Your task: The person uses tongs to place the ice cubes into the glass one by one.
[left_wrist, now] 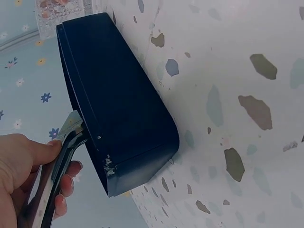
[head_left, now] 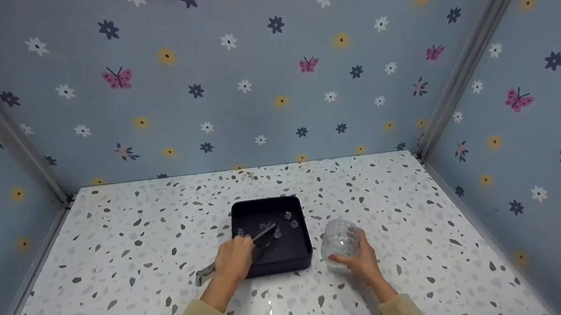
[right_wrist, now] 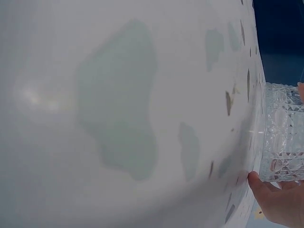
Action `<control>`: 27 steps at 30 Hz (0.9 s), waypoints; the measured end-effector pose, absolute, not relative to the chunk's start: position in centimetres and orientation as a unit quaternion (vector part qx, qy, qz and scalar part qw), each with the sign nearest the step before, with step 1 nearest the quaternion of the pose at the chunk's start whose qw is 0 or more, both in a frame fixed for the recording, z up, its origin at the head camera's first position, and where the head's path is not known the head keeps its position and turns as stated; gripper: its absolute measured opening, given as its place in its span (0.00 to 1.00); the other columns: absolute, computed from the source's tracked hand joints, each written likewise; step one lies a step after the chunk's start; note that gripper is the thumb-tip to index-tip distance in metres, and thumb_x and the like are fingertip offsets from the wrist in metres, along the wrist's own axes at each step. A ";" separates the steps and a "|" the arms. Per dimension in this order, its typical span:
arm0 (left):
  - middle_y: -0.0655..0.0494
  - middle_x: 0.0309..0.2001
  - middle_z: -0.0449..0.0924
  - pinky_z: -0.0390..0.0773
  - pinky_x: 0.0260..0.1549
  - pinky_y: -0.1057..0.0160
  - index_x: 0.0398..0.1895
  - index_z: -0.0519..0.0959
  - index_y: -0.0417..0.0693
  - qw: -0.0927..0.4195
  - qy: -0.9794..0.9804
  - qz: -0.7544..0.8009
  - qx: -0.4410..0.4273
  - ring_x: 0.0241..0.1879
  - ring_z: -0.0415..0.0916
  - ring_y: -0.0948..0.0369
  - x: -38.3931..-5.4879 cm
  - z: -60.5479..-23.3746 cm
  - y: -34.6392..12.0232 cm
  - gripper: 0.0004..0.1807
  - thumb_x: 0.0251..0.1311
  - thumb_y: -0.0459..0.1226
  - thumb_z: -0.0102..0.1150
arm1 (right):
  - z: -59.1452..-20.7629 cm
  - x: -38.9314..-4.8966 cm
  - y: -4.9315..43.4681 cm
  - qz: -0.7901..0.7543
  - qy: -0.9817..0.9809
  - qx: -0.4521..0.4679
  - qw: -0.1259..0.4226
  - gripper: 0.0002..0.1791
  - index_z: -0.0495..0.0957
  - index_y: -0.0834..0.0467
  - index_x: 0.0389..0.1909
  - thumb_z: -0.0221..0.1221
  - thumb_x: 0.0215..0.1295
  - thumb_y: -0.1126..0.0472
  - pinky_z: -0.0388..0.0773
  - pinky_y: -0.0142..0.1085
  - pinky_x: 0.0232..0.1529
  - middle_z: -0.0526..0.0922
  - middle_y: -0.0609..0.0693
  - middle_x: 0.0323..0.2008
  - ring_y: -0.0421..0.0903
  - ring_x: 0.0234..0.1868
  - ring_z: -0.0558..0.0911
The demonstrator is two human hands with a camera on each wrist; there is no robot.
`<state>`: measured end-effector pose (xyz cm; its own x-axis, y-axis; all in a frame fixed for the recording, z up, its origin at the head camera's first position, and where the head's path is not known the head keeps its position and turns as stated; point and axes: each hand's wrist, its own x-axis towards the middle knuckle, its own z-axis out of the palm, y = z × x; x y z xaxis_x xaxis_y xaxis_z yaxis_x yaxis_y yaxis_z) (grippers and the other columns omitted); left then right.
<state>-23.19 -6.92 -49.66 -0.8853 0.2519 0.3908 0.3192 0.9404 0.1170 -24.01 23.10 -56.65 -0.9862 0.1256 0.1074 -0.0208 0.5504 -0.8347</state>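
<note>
The left hand (head_left: 234,259) gripped metal tongs (head_left: 265,231), their tips over the navy tray (head_left: 280,267) near some clear cubes (head_left: 294,224) (whether they pinched any, I could not tell). Apart from it, the right hand (head_left: 363,258) curled round a clear patterned tumbler (head_left: 338,233) standing on the desk (head_left: 401,203), just right of the tray. The tongs seemed light and stiff, best squeezed along their 2 arms. The cubes looked hard and probably slippery, so opposite faces offered the surest hold. The tumbler, likely breakable glass, suited a gentle grasp round its embossed wall.

Left hand (head_left: 233,258) with tightly curled fingers (left_wrist: 67,186), right hand (head_left: 363,261) in a wider curve
</note>
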 end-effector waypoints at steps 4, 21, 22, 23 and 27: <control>0.46 0.18 0.75 0.71 0.14 0.57 0.19 0.75 0.40 0.210 -0.961 -0.102 -0.150 0.16 0.73 0.52 -22.9 -49.1 -6.6 0.08 0.47 0.35 0.61 | -56.6 -23.9 23.1 0.481 -0.873 -0.027 0.078 0.51 0.56 0.60 0.60 0.72 0.34 0.49 0.60 0.51 0.54 0.65 0.61 0.57 0.60 0.57 0.64; 0.50 0.19 0.74 0.70 0.14 0.60 0.25 0.75 0.41 0.238 -0.946 -0.127 -0.180 0.17 0.73 0.54 -21.4 -47.2 -4.3 0.08 0.51 0.38 0.59 | -56.7 -24.1 23.0 0.464 -0.881 -0.029 0.088 0.51 0.57 0.59 0.59 0.72 0.32 0.50 0.61 0.51 0.54 0.66 0.64 0.56 0.61 0.56 0.65; 0.50 0.19 0.74 0.70 0.14 0.61 0.26 0.75 0.41 0.234 -0.946 -0.129 -0.182 0.17 0.73 0.55 -21.4 -47.2 -4.2 0.08 0.51 0.38 0.58 | -56.6 -24.1 23.0 0.466 -0.880 -0.030 0.088 0.51 0.57 0.59 0.59 0.72 0.32 0.50 0.60 0.51 0.54 0.66 0.64 0.56 0.61 0.56 0.65; 0.50 0.19 0.74 0.70 0.14 0.62 0.26 0.75 0.41 0.231 -0.947 -0.131 -0.183 0.17 0.73 0.55 -21.3 -47.1 -4.0 0.08 0.52 0.38 0.58 | -56.6 -24.1 23.0 0.468 -0.879 -0.032 0.087 0.51 0.57 0.58 0.59 0.73 0.32 0.50 0.60 0.51 0.54 0.66 0.63 0.56 0.61 0.56 0.65; 0.50 0.21 0.76 0.71 0.15 0.62 0.30 0.77 0.40 0.234 -0.944 -0.130 -0.191 0.19 0.74 0.55 -21.2 -47.1 -3.4 0.09 0.52 0.39 0.58 | -56.6 -24.1 23.0 0.473 -0.876 -0.030 0.087 0.51 0.57 0.58 0.59 0.72 0.32 0.50 0.60 0.51 0.54 0.67 0.62 0.56 0.60 0.57 0.65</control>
